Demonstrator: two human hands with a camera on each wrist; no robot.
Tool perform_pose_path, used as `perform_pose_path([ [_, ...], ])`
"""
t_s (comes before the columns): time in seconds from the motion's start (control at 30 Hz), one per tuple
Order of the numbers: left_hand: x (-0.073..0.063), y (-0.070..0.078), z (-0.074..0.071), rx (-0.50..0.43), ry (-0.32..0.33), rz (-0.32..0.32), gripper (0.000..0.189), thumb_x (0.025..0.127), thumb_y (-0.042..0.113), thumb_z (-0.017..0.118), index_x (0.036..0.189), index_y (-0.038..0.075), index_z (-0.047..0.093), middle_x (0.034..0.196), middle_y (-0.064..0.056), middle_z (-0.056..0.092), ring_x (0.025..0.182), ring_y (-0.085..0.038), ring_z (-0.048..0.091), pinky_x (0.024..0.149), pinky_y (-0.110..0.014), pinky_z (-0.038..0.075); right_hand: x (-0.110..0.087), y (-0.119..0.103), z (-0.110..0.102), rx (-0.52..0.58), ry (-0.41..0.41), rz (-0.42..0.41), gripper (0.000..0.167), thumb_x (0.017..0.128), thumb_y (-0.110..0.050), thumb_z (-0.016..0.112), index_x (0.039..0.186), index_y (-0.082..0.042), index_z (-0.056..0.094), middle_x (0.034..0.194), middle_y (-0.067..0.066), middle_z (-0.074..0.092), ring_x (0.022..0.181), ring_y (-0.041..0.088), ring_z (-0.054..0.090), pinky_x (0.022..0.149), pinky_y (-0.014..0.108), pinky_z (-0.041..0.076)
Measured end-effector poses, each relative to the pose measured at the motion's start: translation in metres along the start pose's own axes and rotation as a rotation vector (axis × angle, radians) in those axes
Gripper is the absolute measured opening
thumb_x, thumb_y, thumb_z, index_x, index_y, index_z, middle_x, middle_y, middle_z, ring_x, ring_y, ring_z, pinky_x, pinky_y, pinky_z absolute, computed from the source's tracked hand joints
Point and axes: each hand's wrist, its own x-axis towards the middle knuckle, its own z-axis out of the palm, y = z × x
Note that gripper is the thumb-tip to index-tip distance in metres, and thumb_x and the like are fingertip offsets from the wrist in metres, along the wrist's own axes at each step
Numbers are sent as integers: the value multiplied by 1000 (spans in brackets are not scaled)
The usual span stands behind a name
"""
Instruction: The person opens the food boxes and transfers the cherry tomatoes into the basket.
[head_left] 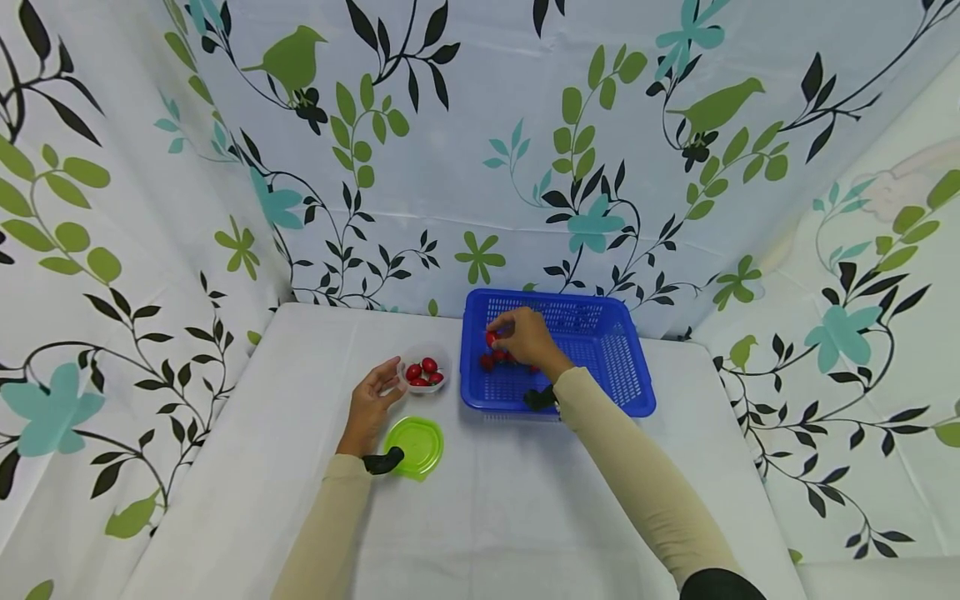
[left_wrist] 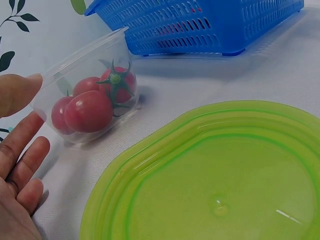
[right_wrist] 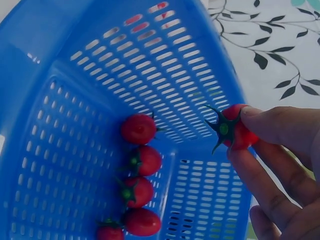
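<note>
At the near edge of the view, two beige sleeves [head_left: 326,525] reach forward over a white tabletop [head_left: 525,508], a black band [head_left: 720,585] round the right one. Beyond them, by the left wrist, a translucent green lid [head_left: 417,448] lies flat on the tabletop, partly overlapped in the head view by a dark wrist device [head_left: 384,461]. The left hand [head_left: 369,407] holds the side of a small clear container [left_wrist: 82,55] just past the lid, its thumb at the rim and its forefinger against the wall below, the other fingers loose. Four red tomatoes [left_wrist: 90,111] sit inside the container, at least one with its green stem. To the right of the container stands a blue basket [head_left: 615,358] with slotted walls. Several more tomatoes [right_wrist: 142,221] rest in its left part; the right wrist view shows five, the lowest cut off by the frame. Above them, the right hand [head_left: 528,337] pinches a single stemmed tomato [right_wrist: 243,136] between thumb and fingers. Farthest off, behind the tabletop, hangs a white cloth [head_left: 450,183] printed with green birds, teal flowers and dark leafy branches.
</note>
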Motion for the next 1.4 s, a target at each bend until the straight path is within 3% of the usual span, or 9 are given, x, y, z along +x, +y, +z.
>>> perform_pose_path([
  [0.73,0,0,0,-11,4,-16,58,103,10,70,157,22,53,164,-6,50,148,-30,44,98,-5,46,-4,36,-4,52,-12,68,23,92,-2,80,113,-11,82,122,11,77,102,26,78,86,42,66],
  [0.97,1,0,0,-6,0,-17,59,103,13,71,158,19,51,165,-4,50,148,-29,44,98,-5,46,-6,44,-8,40,-8,82,22,93,-4,80,115,-10,81,125,11,77,108,28,76,95,44,64],
  [1.13,2,1,-1,-6,-2,-12,60,102,12,71,159,16,50,164,-4,51,147,-29,45,98,-6,46,-6,51,-11,48,1,81,23,93,-3,80,115,-9,81,125,12,77,108,28,76,93,44,64],
  [1.4,4,-2,-3,-13,9,-31,59,102,13,72,157,22,53,164,-4,51,147,-27,45,99,-7,47,-6,61,-16,55,2,117,24,92,-1,79,115,-8,81,125,13,77,118,32,71,100,49,60],
])
